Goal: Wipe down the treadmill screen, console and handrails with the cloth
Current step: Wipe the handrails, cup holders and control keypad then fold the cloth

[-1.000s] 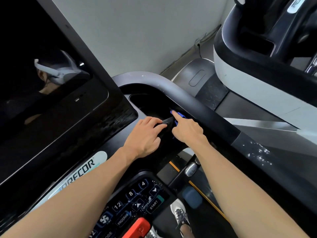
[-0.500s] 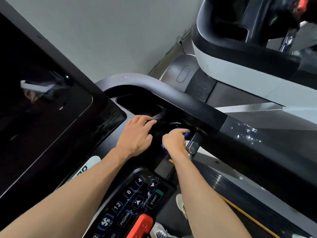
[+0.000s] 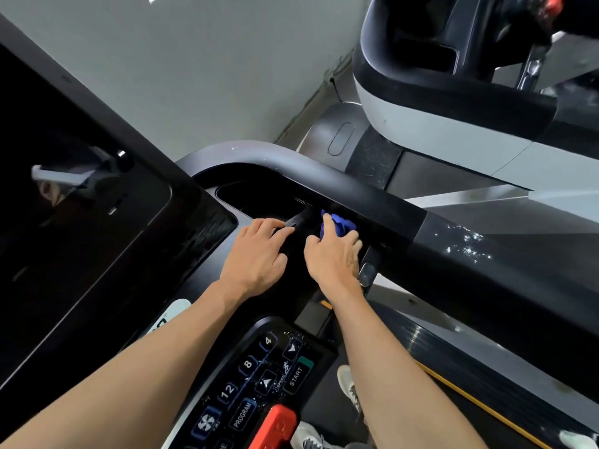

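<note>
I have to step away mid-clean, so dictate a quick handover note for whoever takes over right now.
Right hand grips the crumpled blue cloth, pressed in the black console recess under the curved grey handrail.
Left hand rests flat on the console, fingers relaxed.
Done: cannot tell from here.
Left: droplets show on the button keypad and the handrail's black section; the large dark screen remains to check.

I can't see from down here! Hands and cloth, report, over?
Right hand holds blue cloth against console beside handrail. Left hand open, fingers resting on console. Nothing in the way.
</note>
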Demonstrator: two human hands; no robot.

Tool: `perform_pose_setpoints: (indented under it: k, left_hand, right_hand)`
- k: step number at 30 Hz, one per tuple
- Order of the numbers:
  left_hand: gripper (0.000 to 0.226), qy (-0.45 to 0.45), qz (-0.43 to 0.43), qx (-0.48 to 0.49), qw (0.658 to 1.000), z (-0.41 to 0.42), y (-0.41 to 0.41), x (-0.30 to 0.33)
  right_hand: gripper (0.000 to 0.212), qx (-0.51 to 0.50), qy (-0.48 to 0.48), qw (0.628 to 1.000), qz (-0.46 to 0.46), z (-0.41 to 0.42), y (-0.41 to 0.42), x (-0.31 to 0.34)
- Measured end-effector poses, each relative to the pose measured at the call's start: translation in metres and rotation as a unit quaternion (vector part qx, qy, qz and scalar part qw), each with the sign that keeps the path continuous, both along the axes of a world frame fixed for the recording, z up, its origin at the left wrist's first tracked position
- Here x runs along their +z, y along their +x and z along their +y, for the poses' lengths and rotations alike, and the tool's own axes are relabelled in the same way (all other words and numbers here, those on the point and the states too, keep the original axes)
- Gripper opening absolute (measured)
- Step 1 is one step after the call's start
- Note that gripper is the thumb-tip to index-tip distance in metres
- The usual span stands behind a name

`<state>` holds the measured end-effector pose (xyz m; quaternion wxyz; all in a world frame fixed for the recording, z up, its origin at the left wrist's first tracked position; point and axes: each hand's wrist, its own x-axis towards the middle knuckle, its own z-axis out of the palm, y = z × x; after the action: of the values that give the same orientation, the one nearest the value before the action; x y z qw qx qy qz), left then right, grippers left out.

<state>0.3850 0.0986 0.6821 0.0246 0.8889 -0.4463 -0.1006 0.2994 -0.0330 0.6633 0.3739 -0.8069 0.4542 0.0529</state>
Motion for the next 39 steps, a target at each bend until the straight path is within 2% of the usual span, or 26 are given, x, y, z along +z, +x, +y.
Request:
perform_pose_setpoints:
  k: [4, 7, 12, 17, 22, 24, 27, 31, 32, 36, 39]
  left_hand:
    - [0.072, -0.009, 0.002, 0.003, 1.000, 0.000, 0.001, 0.000]
    - [0.071, -0.015, 0.006, -0.001, 1.000, 0.000, 0.001, -0.002]
    - [0.073, -0.020, 0.023, -0.010, 0.999, 0.002, 0.005, -0.001]
    - [0.072, -0.014, 0.054, -0.042, 0.998, 0.017, 0.003, 0.005]
    - [0.088, 0.080, -0.002, -0.124, 0.989, 0.045, -0.007, 0.005]
    - [0.092, 0.096, -0.011, -0.123, 0.988, 0.044, -0.009, 0.006]
    - [0.092, 0.101, -0.013, -0.119, 0.988, 0.041, -0.010, 0.006]
    - [0.090, 0.094, -0.009, -0.107, 0.990, 0.042, -0.010, 0.006]
    - [0.090, 0.093, -0.010, -0.104, 0.990, 0.042, -0.011, 0.005]
    - [0.091, 0.081, -0.014, -0.100, 0.992, 0.042, -0.010, 0.003]
    - [0.090, 0.077, -0.015, -0.097, 0.992, 0.042, -0.010, 0.001]
  right_hand:
    - [0.065, -0.051, 0.072, 0.995, -0.045, 0.006, -0.015, -0.001]
    - [0.069, -0.055, 0.054, 0.996, -0.042, 0.015, -0.013, 0.002]
    - [0.056, -0.045, 0.071, 0.995, -0.057, 0.013, -0.030, 0.004]
    - [0.048, 0.101, 0.115, 0.986, -0.061, 0.024, -0.047, 0.000]
    - [0.038, 0.196, 0.141, 0.970, -0.029, 0.032, -0.059, 0.002]
    - [0.045, 0.198, 0.121, 0.972, -0.028, 0.026, -0.055, 0.003]
    - [0.044, 0.176, 0.025, 0.983, -0.036, 0.017, -0.045, 0.003]
    - [0.011, 0.157, -0.021, 0.986, -0.052, -0.002, -0.043, -0.007]
    - [0.011, 0.172, -0.034, 0.983, -0.052, -0.003, -0.044, -0.008]
    - [0.040, 0.313, -0.034, 0.947, -0.063, 0.021, -0.052, -0.013]
    - [0.037, 0.343, -0.053, 0.934, -0.085, 0.021, -0.055, -0.015]
